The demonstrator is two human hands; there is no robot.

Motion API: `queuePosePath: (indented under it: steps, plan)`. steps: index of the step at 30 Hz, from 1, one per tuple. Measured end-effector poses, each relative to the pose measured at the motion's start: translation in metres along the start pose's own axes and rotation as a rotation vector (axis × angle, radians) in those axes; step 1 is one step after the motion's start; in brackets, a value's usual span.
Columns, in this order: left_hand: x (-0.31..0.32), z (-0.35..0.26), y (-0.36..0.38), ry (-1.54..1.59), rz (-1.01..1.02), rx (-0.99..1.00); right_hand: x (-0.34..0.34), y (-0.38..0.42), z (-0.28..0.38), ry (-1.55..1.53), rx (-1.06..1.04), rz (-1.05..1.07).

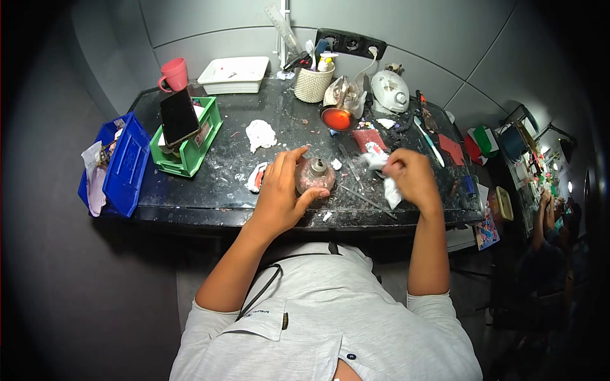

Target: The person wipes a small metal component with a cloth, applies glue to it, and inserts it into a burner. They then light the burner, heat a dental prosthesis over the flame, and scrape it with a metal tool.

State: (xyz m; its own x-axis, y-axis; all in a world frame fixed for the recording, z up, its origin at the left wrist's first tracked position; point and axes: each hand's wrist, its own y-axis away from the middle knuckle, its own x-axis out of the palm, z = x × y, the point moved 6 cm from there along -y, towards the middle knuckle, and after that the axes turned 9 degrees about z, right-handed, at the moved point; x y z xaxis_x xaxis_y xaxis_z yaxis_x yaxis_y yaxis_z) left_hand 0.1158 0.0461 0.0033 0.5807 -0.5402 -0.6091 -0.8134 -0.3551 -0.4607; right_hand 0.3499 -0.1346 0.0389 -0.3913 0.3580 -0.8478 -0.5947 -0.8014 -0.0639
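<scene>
My left hand [280, 189] curves round a small glass spirit burner [316, 178] with a metal wick holder on top, which stands on the dark bench [235, 171]. To the right, my right hand [410, 179] pinches a crumpled white tissue [393, 192]; part of it is smeared by motion. Between the hands lie a thin metal tool [372, 203] and a knife-like tool [349, 162]. Just left of my left hand is a white plaster piece with red wax [257, 178]. A pink wax sheet [368, 141] with a white-and-red piece on it lies beyond my right hand.
A green bin [202, 141] holding a phone [179, 117] and a blue bin [130, 168] stand at left. Behind are a pink mug [174, 74], a white tray [234, 75], a tool pot [313, 86] and an orange-glowing lamp [337, 119]. Another person's arms [543, 213] show far right.
</scene>
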Motion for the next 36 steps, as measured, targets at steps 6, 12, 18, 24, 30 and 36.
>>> queuePosePath:
  steps: [6,12,18,24,30,36]
  plan:
    - [-0.002,-0.001,0.001,-0.050,-0.012,-0.026,-0.051,0.005,-0.022,0.236,0.000,-0.666]
    - [-0.005,-0.006,0.001,-0.080,-0.055,0.035,-0.007,0.011,0.007,0.061,-0.009,-0.144]
    - [-0.008,-0.006,0.003,-0.056,-0.095,0.058,0.007,0.024,-0.006,0.186,0.008,-0.054]
    - [-0.013,-0.003,0.003,0.007,-0.204,0.026,0.006,0.059,0.010,-0.018,-0.040,0.013]
    - [-0.014,-0.001,0.004,0.012,-0.250,0.000,0.004,0.071,0.010,-0.065,-0.154,-0.069]
    - [-0.014,-0.006,0.002,-0.032,-0.222,0.047,-0.005,0.071,0.014,-0.101,-0.121,-0.062]
